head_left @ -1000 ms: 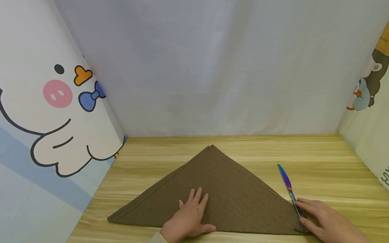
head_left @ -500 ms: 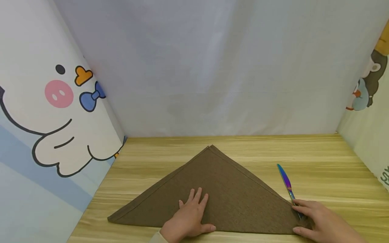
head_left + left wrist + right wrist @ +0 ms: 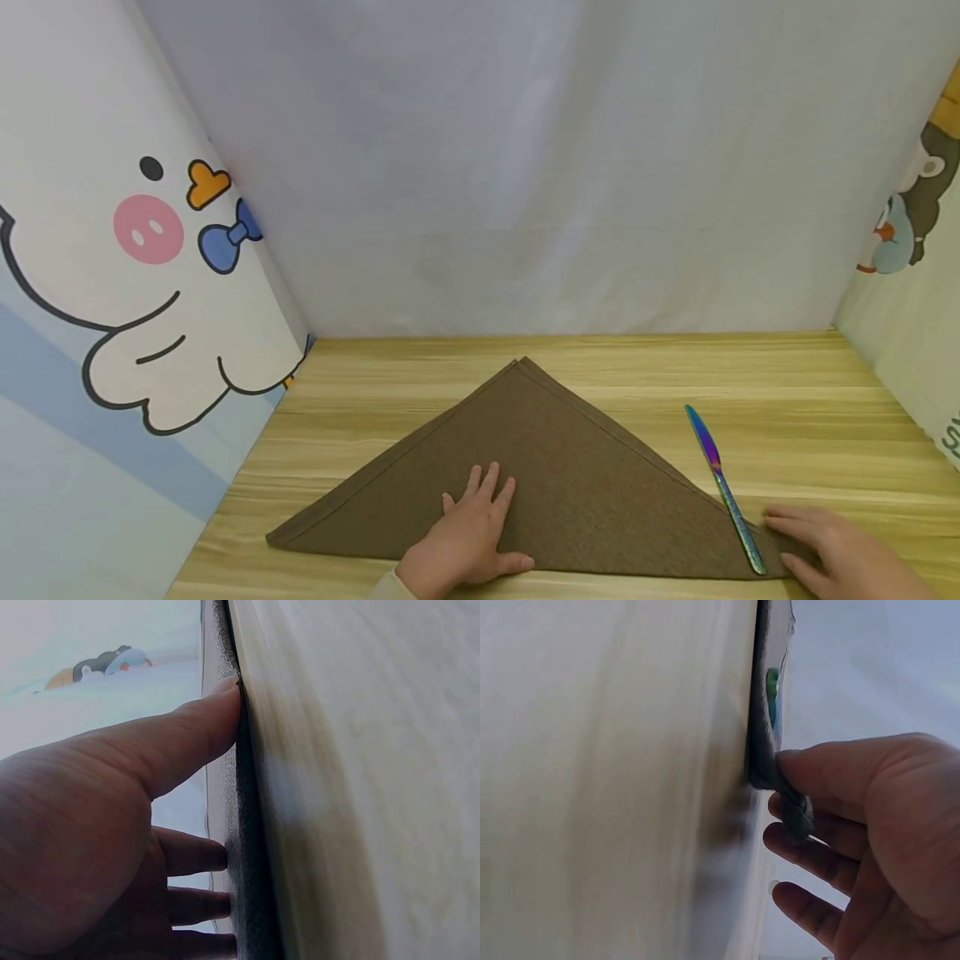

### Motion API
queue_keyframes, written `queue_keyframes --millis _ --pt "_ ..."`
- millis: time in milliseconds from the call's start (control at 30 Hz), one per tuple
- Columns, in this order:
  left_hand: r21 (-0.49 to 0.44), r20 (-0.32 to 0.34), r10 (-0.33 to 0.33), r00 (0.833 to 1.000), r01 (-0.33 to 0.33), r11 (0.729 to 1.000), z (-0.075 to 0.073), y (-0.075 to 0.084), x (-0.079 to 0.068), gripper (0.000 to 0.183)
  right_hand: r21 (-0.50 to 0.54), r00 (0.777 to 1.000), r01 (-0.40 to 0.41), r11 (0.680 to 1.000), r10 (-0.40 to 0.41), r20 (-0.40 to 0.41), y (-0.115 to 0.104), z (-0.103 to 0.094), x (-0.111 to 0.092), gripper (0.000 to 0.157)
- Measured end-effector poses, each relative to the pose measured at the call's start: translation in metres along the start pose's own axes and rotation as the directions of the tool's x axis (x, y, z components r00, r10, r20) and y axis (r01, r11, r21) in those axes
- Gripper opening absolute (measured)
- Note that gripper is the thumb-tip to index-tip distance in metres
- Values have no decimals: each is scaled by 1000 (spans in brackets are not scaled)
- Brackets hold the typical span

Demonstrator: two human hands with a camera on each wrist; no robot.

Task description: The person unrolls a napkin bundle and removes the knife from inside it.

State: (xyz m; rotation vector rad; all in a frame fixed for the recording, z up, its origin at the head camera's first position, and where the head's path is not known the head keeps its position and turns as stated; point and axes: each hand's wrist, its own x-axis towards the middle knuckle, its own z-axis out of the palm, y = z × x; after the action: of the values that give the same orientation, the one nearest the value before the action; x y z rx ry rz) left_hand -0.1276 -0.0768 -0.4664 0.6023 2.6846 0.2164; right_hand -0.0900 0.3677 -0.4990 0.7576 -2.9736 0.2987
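Note:
A brown cloth napkin [image 3: 585, 492], folded into a triangle, lies with its long edge toward me. My left hand [image 3: 468, 533] rests on its middle with fingers spread; the thumb [image 3: 180, 735] lies along the near edge in the left wrist view. A table knife [image 3: 735, 512] with an iridescent finish slants across the napkin's right end, its blade over the wood and its handle on the cloth. Beside the handle, my right hand [image 3: 832, 546] pinches the right corner of the napkin. The right wrist view shows that corner [image 3: 796, 817] bent up between thumb and fingers.
The wood-grain table [image 3: 847, 392] runs back to a pale grey sheet [image 3: 562, 183]. On the left stands a panel with a white cartoon bird [image 3: 135, 300]; another printed panel [image 3: 918, 292] stands on the right.
My right hand has moved from the knife's handle across to the right, onto the napkin's corner, and the whole handle shows now. The left hand has stayed in place.

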Motion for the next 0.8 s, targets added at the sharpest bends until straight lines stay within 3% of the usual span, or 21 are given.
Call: queue_keyframes --millis 67,200,300,500,800 --pt "-3 -2 -1 1000 1 1000 0 0 0 98 5 1000 0 1000 0 12 5 0 -3 40" --pt "-4 -2 -4 1000 4 1000 0 0 0 98 -17 999 12 1000 -12 -46 10 1 -9 41" --pt "-3 -1 -4 1000 4 1000 1 0 1 98 1 997 -44 999 44 -59 8 1 -12 35" --pt "3 2 -4 1000 4 1000 2 -1 2 98 80 976 -215 973 211 54 4 -5 -12 11" --pt "6 -2 -1 1000 1 1000 4 -1 3 98 82 955 -280 956 270 122 8 -4 -15 15"
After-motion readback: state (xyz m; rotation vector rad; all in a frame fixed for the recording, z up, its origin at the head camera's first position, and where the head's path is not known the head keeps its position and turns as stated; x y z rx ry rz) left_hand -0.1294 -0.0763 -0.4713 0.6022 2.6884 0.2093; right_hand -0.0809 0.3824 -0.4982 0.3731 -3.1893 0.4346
